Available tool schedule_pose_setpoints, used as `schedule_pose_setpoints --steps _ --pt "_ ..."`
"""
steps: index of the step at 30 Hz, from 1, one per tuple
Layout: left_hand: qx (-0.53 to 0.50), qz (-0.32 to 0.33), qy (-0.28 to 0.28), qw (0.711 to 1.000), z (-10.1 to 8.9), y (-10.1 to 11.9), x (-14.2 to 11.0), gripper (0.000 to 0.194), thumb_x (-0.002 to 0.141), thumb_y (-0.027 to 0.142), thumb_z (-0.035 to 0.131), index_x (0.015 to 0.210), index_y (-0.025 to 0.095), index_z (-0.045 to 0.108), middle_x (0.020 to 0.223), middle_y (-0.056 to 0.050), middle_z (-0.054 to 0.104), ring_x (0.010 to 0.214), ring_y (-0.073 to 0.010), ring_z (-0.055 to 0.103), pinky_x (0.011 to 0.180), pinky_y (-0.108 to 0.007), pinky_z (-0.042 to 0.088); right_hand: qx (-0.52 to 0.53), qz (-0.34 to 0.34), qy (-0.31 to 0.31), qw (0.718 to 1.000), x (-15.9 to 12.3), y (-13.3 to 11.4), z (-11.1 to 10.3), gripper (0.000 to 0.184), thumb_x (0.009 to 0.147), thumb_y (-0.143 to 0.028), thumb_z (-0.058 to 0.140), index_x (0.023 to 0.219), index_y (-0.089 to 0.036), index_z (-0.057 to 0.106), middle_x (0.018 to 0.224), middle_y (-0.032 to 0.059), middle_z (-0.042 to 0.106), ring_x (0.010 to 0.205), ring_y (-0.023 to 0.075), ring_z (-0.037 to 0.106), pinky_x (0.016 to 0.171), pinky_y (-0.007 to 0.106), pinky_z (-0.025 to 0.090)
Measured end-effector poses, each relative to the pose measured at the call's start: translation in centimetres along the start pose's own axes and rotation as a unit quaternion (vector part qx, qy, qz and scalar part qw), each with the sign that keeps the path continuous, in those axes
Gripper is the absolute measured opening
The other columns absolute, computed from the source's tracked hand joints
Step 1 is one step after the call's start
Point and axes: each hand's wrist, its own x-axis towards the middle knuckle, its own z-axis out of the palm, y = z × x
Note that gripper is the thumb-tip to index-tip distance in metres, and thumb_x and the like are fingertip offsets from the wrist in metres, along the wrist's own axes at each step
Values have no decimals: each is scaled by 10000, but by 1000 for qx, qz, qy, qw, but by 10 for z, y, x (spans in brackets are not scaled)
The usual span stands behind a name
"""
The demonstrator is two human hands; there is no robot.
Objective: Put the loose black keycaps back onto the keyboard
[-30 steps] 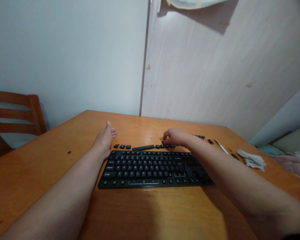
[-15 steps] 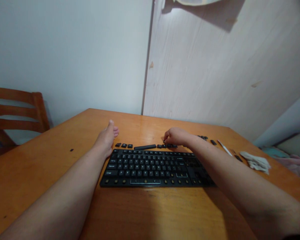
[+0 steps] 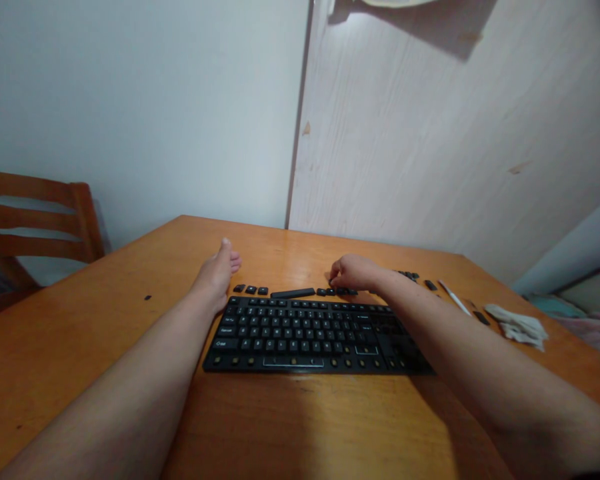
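A black keyboard (image 3: pixel 290 333) lies flat on the wooden table, with its front row bare of keycaps and gaps at its right side. Behind it stands a row of loose black keycaps, among them a long space bar (image 3: pixel 293 293) and several small keycaps (image 3: pixel 251 290). My left hand (image 3: pixel 219 270), thumb raised and fingers extended, rests on edge by the keyboard's back left corner, holding nothing. Over the right part of the row, my right hand (image 3: pixel 353 271) has its fingertips pinched on a small dark keycap, mostly hidden by the fingers. My right forearm covers part of the keyboard's right end.
On the right lie more keycaps (image 3: pixel 430 285), a white pen-like stick (image 3: pixel 454 297), a dark flat piece (image 3: pixel 481 318) and a crumpled pale cloth (image 3: pixel 517 325). A small dark bit (image 3: pixel 148 297) lies at left. A wooden chair (image 3: pixel 35 220) stands beyond the left edge.
The whole view has shifted slightly, with things sitting a little further right. Both hands keep nearly the same pose and place relative to the keyboard and keycaps.
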Motion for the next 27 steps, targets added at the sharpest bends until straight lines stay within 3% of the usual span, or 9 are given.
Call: schedule_pose_setpoints --steps 7,13,20,27 --pt "-1 2 1 1000 0 -2 2 622 890 696 384 904 136 655 1052 -184 710 1012 -259 666 924 -390 489 -2 -1 41 999 -16 -2 -10 250 818 -341 645 1002 -224 767 909 82 751 790 209 639 612 289 381" --pt "0 3 5 1000 2 0 1 608 902 678 377 872 138 653 1028 -177 710 995 -254 666 891 -371 501 8 -43 76 996 -78 -16 -20 249 876 -376 604 1040 -253 746 880 51 740 744 187 624 613 288 366" --pt "3 14 8 1000 2 -2 4 613 894 686 383 870 138 658 1004 -174 713 964 -252 669 844 -362 513 9 -94 81 992 -148 -32 1 187 892 -308 594 1009 -265 735 834 6 729 716 156 623 627 264 361" --pt "1 8 8 1000 2 -2 4 617 902 680 368 872 134 653 982 -179 713 970 -256 667 837 -359 512 20 -105 76 991 -166 -39 20 126 913 -287 575 908 -258 698 856 -19 719 757 143 611 664 258 352"
